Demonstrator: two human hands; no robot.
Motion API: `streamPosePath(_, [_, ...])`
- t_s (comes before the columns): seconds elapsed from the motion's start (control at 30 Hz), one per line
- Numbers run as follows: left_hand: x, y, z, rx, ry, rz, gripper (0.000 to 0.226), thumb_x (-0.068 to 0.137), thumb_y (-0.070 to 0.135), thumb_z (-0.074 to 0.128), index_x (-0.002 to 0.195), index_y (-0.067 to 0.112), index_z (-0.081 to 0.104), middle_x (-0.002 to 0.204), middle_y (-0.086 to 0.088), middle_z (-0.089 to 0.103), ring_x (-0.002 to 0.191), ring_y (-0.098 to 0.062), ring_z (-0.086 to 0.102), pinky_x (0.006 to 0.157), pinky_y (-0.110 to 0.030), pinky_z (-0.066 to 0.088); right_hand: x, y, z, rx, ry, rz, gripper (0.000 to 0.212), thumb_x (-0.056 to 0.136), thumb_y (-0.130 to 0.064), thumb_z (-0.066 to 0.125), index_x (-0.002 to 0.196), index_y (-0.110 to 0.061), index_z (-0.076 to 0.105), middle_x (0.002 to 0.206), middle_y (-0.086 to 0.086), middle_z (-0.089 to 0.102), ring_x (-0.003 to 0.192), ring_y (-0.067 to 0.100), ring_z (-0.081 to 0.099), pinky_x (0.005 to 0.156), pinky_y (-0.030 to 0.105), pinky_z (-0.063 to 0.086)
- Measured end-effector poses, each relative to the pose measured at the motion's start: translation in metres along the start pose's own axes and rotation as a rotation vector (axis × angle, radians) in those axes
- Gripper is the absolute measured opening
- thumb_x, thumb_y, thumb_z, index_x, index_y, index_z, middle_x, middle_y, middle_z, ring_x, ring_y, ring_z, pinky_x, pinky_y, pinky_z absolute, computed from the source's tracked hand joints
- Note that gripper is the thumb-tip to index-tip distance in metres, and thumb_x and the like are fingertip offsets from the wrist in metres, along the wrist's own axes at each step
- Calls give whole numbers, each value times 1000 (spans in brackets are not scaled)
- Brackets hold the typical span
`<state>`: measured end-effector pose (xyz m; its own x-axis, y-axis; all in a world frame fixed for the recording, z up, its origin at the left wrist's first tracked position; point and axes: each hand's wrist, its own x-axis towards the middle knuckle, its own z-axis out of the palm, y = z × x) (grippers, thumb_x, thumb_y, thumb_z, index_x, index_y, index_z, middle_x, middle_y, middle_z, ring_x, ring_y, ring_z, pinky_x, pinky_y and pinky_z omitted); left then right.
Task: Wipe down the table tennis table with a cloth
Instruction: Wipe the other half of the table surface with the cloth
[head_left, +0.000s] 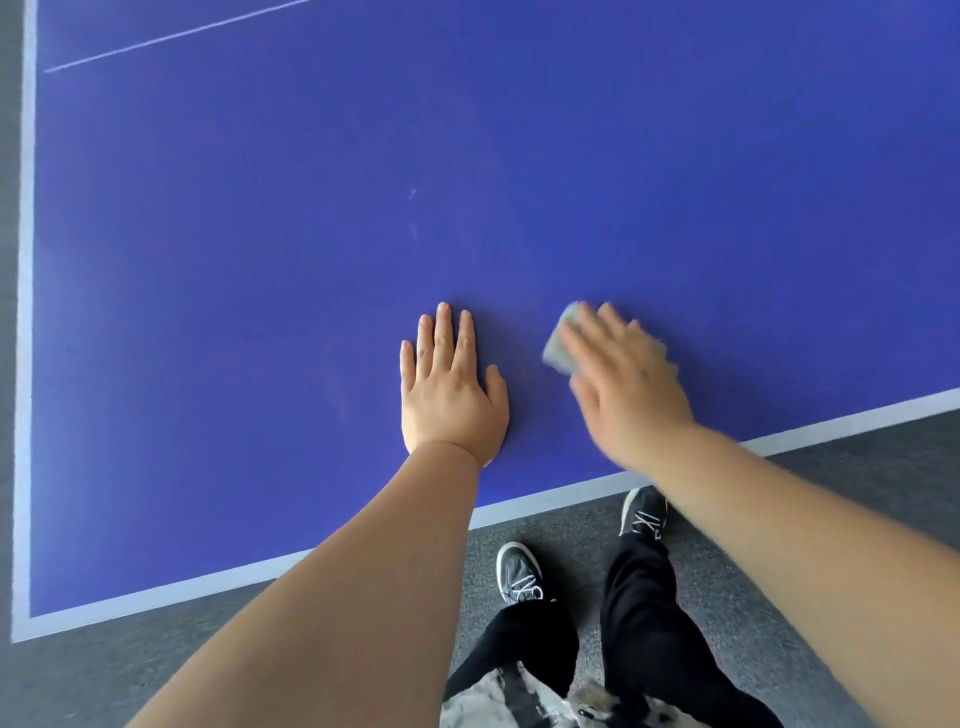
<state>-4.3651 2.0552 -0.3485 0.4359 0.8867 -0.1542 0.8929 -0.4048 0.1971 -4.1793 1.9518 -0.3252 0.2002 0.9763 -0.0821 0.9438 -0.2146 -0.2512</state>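
Observation:
The blue table tennis table (311, 234) fills most of the view, with white edge lines along its left and near sides. My left hand (452, 387) lies flat on the table, fingers straight, holding nothing. To its right, my right hand (626, 387) presses a small grey-green cloth (561, 340) onto the surface with straight fingers. That hand and the cloth are motion-blurred. Most of the cloth is hidden under the fingers; only its left edge shows.
The table's near left corner (23, 629) is at lower left, with grey carpet (104, 675) beyond both edges. My legs in black trousers and two dark sneakers (519, 574) stand on the carpet close to the near edge. A thin white centre line (171, 35) crosses the far left.

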Motion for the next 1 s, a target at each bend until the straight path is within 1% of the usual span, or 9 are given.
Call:
streamPosePath(0.2, [-9, -6, -15, -88, -50, 67, 64, 104, 35, 32, 164, 16, 23, 174, 0, 9, 160, -20, 0, 129, -39, -5, -87, -27, 9, 83, -253, -412, 67, 94, 2, 54, 156, -19, 41, 167, -1, 30, 155, 25, 26, 124, 46, 27])
streamPosePath(0.27, [-19, -17, -19, -101, -51, 84, 62, 105, 32, 35, 164, 15, 24, 173, 0, 10, 160, -19, 0, 129, -36, -7, -54, -17, -1, 84, -266, -311, 69, 98, 4, 49, 160, -18, 31, 170, -3, 20, 158, 23, 16, 126, 49, 22])
streamPosePath(0.43, [-45, -63, -24, -49, -26, 13, 64, 105, 35, 36, 165, 17, 20, 174, -1, 7, 160, -21, -2, 129, -38, -6, 41, -13, -21, 157, -70, 306, 53, 107, -18, 38, 158, -22, 22, 169, -2, 15, 156, 29, 12, 119, 58, 28])
streamPosePath(0.5, [-50, -79, -23, -35, -41, -27, 67, 104, 39, 36, 165, 16, 17, 174, 0, 3, 160, -21, -3, 129, -39, -6, 33, -34, -8, 57, -40, 179, 52, 105, -21, 43, 156, -21, 29, 167, 1, 20, 153, 32, 20, 118, 57, 29])
streamPosePath(0.63, [-52, -87, -22, -7, -35, -34, 75, 98, 49, 25, 165, 17, 14, 174, 1, 2, 160, -20, -3, 129, -40, -4, -72, -81, 27, 89, -160, -402, 56, 99, -13, 51, 154, -20, 44, 166, 4, 31, 153, 31, 28, 124, 50, 25])
streamPosePath(0.73, [-51, -87, -21, -14, -3, -38, 76, 95, 50, 23, 165, 19, 17, 174, 2, 5, 160, -20, -1, 130, -41, -1, -85, -69, 24, 80, -242, -563, 69, 93, 2, 54, 157, -22, 41, 167, 0, 28, 155, 26, 23, 125, 48, 24])
streamPosePath(0.83, [-50, -89, -17, -17, 8, -38, 76, 96, 50, 25, 165, 20, 19, 174, 2, 7, 160, -19, 0, 130, -41, 0, -24, -37, 9, 41, -174, -245, 70, 94, 7, 49, 158, -18, 35, 169, 0, 23, 157, 31, 17, 126, 54, 20])
streamPosePath(0.93, [-48, -91, -14, -20, 22, -39, 75, 96, 49, 28, 165, 20, 20, 173, 1, 9, 160, -20, 2, 130, -41, 0, 53, -8, -10, 46, -46, 218, 52, 102, -8, 44, 153, -11, 32, 165, 7, 25, 153, 39, 17, 121, 58, 24])
streamPosePath(1.0, [-47, -91, -12, -17, 29, -35, 75, 96, 48, 29, 164, 20, 21, 173, 0, 10, 160, -20, 3, 130, -41, 0, 80, -17, -10, 62, 12, 320, 53, 104, -19, 46, 153, -9, 30, 164, 10, 25, 153, 39, 17, 120, 57, 27])
